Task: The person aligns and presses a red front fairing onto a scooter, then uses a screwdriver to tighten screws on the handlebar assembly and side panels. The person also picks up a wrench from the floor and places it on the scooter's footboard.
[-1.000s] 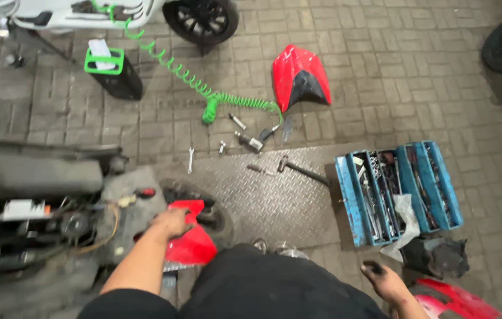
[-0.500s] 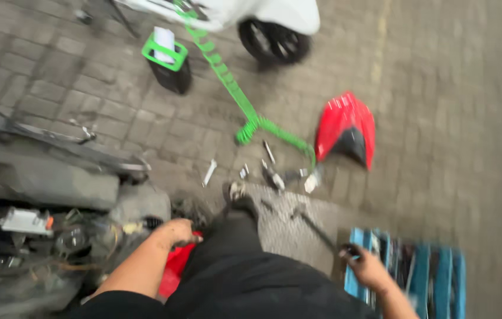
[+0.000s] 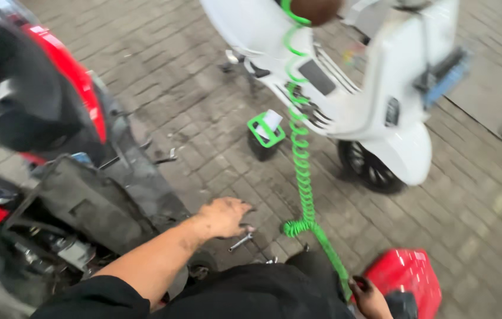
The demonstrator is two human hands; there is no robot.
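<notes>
My left hand [image 3: 224, 217], grimy, reaches out low over the brick paving with its fingers loosely curled down and nothing visible in them. A small metal wrench [image 3: 242, 241] lies just beyond the fingertips. My right hand [image 3: 371, 297] shows only partly at the bottom edge. It sits against the lower end of a green coiled hose [image 3: 302, 171] and beside a red body panel [image 3: 406, 277]. Whether it grips the hose is unclear. My dark trousers [image 3: 263, 292] fill the bottom middle.
A stripped red and black scooter [image 3: 56, 195] with exposed parts stands at the left. A white scooter [image 3: 375, 100] is parked ahead, the hose running up to it. A black canister with a green holder [image 3: 266, 134] stands on the paving between them.
The view has swung up and left, so the toolbox has left the frame and the white scooter fills the top. My left hand has moved off the red part to above the paving.
</notes>
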